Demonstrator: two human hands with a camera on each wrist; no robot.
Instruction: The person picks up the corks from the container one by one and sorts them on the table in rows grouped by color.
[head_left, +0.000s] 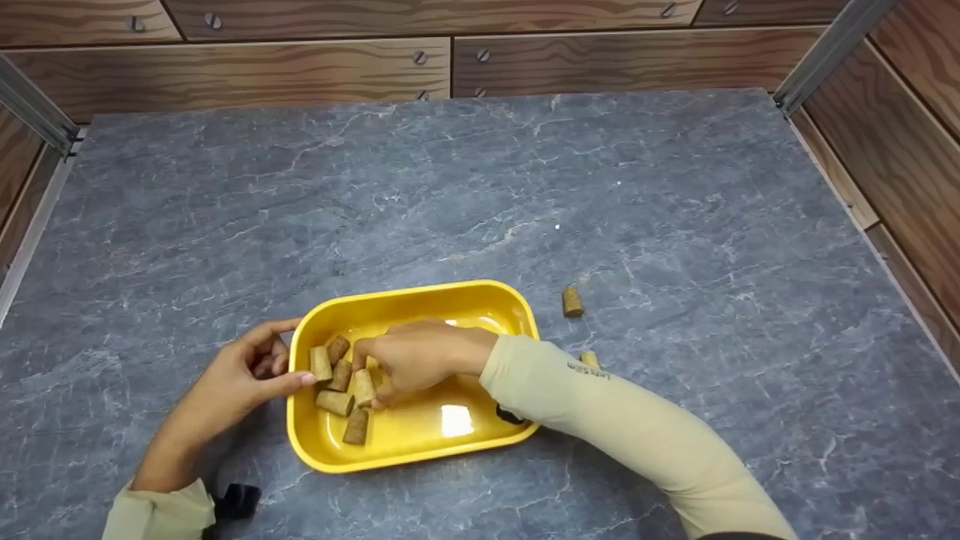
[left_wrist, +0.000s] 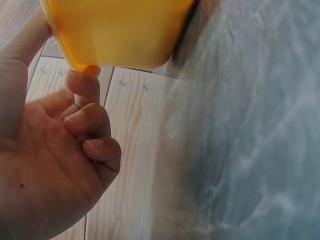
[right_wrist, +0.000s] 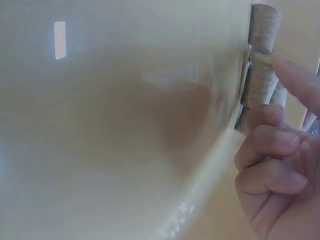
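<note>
A yellow rectangular tray [head_left: 420, 459] sits on the tabletop with several tapered cork stoppers gathered at its left end. At its left rim, my left hand [head_left: 244, 367] pinches the wall, thumb over the edge; the left wrist view shows the other fingers of that hand [left_wrist: 60, 145] curled below the rim. Inside the tray, my right hand [head_left: 420, 352] holds a light cork stopper [head_left: 364, 388] between thumb and index finger. That cork stopper [right_wrist: 261, 79] also shows in the right wrist view, by the thumb. A darker cork stopper [head_left: 355, 427] lies just in front of it.
On the grey marbled tabletop [head_left: 450, 187], right of the tray, lies a loose cork stopper [head_left: 572, 302]. Another cork stopper [head_left: 590, 359] is partly hidden behind the right sleeve [head_left: 622, 405]. Wood-patterned panels [head_left: 300, 71] border the back and sides.
</note>
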